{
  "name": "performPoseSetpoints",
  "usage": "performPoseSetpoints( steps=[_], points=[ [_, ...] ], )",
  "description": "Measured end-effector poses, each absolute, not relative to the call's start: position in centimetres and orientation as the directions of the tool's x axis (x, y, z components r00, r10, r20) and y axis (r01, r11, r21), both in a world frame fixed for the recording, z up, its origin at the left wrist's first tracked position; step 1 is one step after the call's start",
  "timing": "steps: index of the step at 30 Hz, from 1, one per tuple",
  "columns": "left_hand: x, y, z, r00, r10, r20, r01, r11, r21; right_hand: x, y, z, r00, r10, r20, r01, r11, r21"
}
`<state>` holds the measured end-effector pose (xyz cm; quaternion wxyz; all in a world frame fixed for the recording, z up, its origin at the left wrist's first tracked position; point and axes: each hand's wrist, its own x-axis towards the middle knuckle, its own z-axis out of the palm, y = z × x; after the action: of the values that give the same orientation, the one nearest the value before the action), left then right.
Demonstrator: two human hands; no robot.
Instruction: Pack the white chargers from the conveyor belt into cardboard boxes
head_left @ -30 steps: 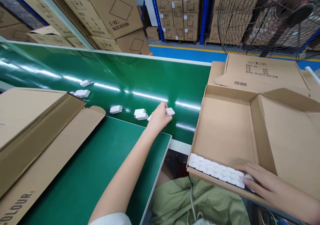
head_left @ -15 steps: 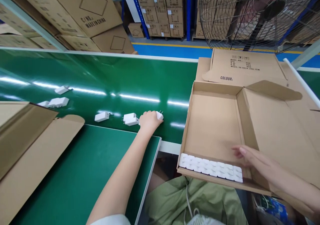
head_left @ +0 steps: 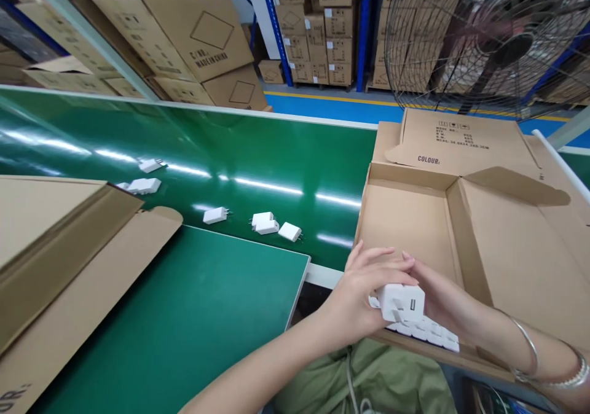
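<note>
White adapter (head_left: 403, 303), held low over the near side of the open carton (head_left: 405, 217): it lies at the fingertips of the L hand (head_left: 369, 288), btwn thumb side & bent fingers, i.e. pinched. R hand (head_left: 433, 285) lies just beside it on the R, fingers raised close to the L hand's fingers; its grip is partly hidden, so whether it also grasps the adapter cannot be told. Open carton: cardboard, shallow, lid flap folded out to the R; a row of white adapters (head_left: 428, 333) sits along its near wall, partly covered by the hands. A 2nd carton (head_left: 59, 217) stands at far L, contents n/v. Adapter: blocky, rounded edges, one dark rect. port, w/ metal prongs on the same face, turned toward the viewer. On the green belt (head_left: 276, 150), loose adapters (head_left: 290, 231) lie singly & in small groups, some w/ prongs showing. Behind: stacked boxes (head_left: 198, 33) & wire-caged fan (head_left: 488, 39).
</note>
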<state>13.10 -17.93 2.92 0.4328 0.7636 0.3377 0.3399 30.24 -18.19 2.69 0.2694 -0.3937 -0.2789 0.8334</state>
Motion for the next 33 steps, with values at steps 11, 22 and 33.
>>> performPoseSetpoints(
  steps=[11, 22, 33],
  points=[
    [12.7, -18.9, 2.7, 0.351, 0.91, 0.22, 0.121, -0.277, 0.953, 28.7, -18.8, 3.1, -0.59, 0.64, -0.492, -0.321, -0.746, -0.584],
    [12.6, -18.6, 3.6, 0.352, 0.798, -0.489, -0.189, 0.573, 0.798, 29.0, -19.4, 4.9, -0.565, 0.65, -0.508, -0.216, -0.711, -0.669],
    [12.3, -19.7, 4.8, 0.393, 0.853, -0.344, 0.743, -0.074, 0.666, 27.9, -20.4, 1.8, -0.542, 0.55, -0.635, -0.263, -0.829, -0.494]
  ],
)
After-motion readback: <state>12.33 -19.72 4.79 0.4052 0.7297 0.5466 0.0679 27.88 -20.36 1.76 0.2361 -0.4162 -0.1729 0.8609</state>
